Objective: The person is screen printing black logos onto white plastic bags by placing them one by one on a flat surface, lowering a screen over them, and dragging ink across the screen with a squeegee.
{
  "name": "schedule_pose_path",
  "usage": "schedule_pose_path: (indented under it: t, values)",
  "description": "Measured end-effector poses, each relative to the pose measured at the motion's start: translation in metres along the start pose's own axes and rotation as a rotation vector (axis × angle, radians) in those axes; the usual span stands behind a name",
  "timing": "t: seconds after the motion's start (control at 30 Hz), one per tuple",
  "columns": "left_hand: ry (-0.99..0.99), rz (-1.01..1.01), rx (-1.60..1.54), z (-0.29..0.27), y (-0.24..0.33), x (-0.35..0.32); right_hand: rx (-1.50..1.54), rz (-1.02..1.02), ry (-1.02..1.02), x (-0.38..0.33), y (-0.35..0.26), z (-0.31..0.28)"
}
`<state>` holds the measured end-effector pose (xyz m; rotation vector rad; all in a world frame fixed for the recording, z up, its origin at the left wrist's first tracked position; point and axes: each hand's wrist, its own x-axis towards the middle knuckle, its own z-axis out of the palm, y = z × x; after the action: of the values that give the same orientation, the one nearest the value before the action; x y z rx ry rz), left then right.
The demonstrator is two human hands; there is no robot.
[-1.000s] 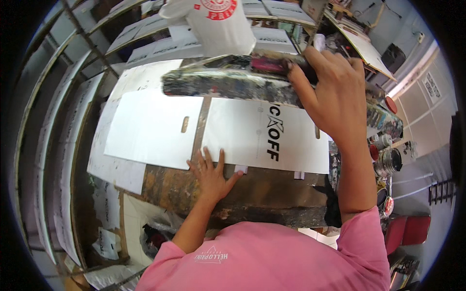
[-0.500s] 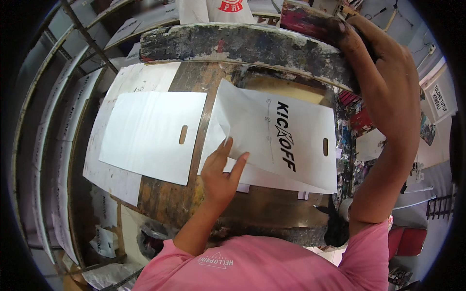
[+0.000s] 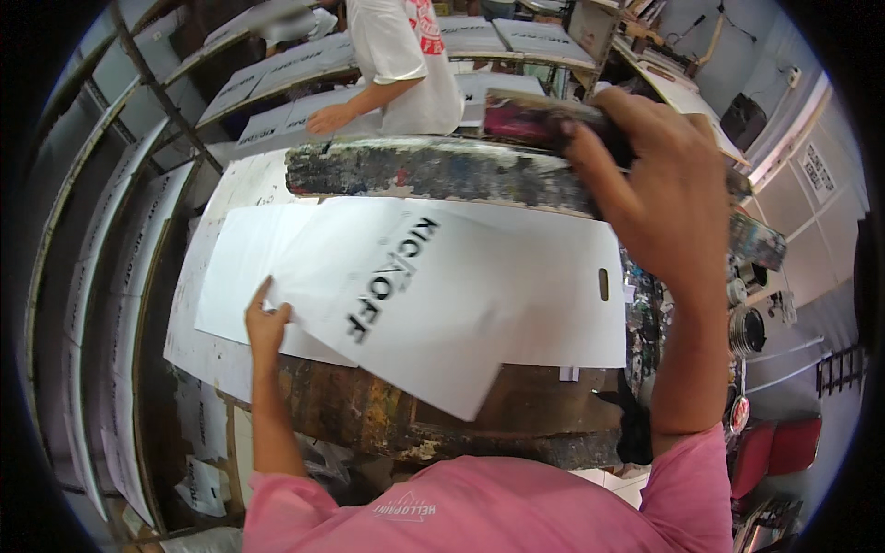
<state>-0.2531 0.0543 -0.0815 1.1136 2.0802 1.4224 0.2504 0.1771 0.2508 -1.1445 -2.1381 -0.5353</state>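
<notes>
My left hand (image 3: pixel 267 323) pinches the edge of a white carrier bag (image 3: pixel 433 313) with black lettering. The bag hangs aslant, lifted and slightly blurred, its lower corner past the near edge of the other sheets. Under it on the right lies a blank white bag (image 3: pixel 558 295) with a handle slot; on the left another white bag (image 3: pixel 230 253) is partly covered. Up at the right, my right hand (image 3: pixel 659 175) is closed round the end of an ink-stained squeegee (image 3: pixel 525 118). Just beyond the bags, a paint-crusted screen frame (image 3: pixel 442 172) runs across the table, tilted up.
A stained wooden table (image 3: pixel 341 396) carries the bags. Racks of printed bags (image 3: pixel 138 249) stand at the left, more shelves (image 3: pixel 313 60) at the back. Another person (image 3: pixel 406 74) in a white shirt is beyond the frame. A red chair (image 3: pixel 784 452) stands at the lower right.
My left hand has drawn the printed bag leftward off the blank one, turning it over the left-hand bag. The view has tilted up, showing more of the other person. My right hand keeps its grip.
</notes>
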Motion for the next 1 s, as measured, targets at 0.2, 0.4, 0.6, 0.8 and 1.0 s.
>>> schedule_pose_path:
  t: [0.2, 0.4, 0.6, 0.8, 1.0]
  values:
    - [0.427, 0.362, 0.862, -0.026, 0.068, 0.043, 0.048, 0.013, 0.062, -0.023, -0.002, 0.004]
    - [-0.494, 0.179, -0.716, 0.065, 0.194, -0.13, 0.035, -0.013, -0.27, -0.108, -0.034, 0.004]
    - [-0.375, -0.116, -0.187, 0.09, 0.13, -0.2, 0.406, -0.157, -0.872, -0.194, 0.002, 0.064]
    - [-0.153, 0.292, 0.177, 0.114, 0.043, -0.211, 0.347, -0.139, -0.453, -0.181, 0.054, 0.21]
    - [-0.239, 0.284, 0.314, 0.108, 0.051, -0.207, 0.182, -0.161, -0.41, -0.102, 0.106, 0.346]
